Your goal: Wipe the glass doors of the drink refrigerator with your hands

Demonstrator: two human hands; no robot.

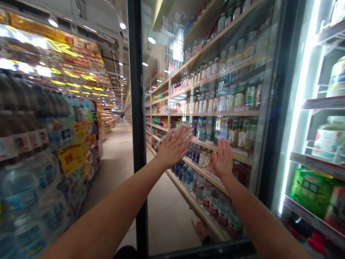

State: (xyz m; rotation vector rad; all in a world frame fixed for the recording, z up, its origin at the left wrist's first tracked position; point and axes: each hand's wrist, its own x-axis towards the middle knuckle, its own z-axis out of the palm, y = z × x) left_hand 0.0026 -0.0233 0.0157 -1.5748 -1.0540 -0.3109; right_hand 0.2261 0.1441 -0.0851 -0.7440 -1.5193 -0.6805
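the left hand (174, 147) and right hand (223, 158) are apart, flat, fingers stretched, before the glass door (205, 120), whose right edge is beside the lit fridge (323, 103); if they touch, i cannot tell.

The door frame (137, 118) is black, the pack (309, 192) bright green, the sign (71, 158) yellow with reddish marks.

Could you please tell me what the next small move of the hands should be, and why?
I would probably settle the left hand and right hand lightly on the glass door to steady it: both are raised open before the pane, apparently holding nothing, though contact is hard to tell.
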